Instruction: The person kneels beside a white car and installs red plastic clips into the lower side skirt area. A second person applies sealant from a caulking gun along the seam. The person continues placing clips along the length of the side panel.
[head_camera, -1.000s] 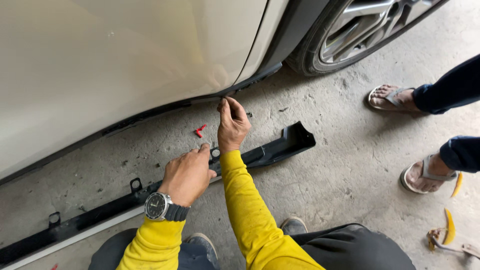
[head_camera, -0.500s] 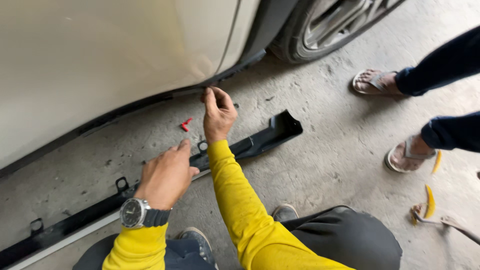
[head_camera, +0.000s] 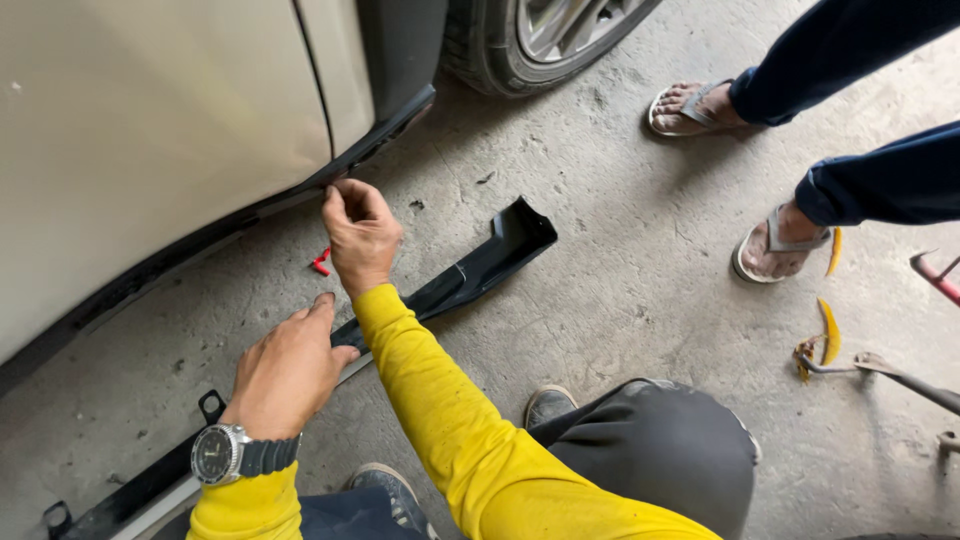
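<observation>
My right hand (head_camera: 362, 235), in a yellow sleeve, is raised to the dark lower sill (head_camera: 390, 130) of a pale car, fingertips pinched together at its edge; anything small between them is hidden. My left hand (head_camera: 288, 368), with a wristwatch (head_camera: 218, 455), lies palm down with fingers spread on a long black plastic trim strip (head_camera: 480, 268) on the concrete floor. The strip runs from lower left to an upturned end at centre. A small red clip (head_camera: 320, 263) lies on the floor just left of my right wrist.
The car's wheel (head_camera: 540, 35) is at the top centre. Another person's sandalled feet (head_camera: 690, 105) (head_camera: 775, 245) stand at the right. Yellow scraps (head_camera: 828, 330) and metal tools (head_camera: 900, 375) lie at the far right. My knee (head_camera: 650, 450) and shoe (head_camera: 548, 405) are below.
The view has shifted, so the car and floor sit differently in frame. My right hand stays pinched at the sill edge and my left hand stays on the trim strip.
</observation>
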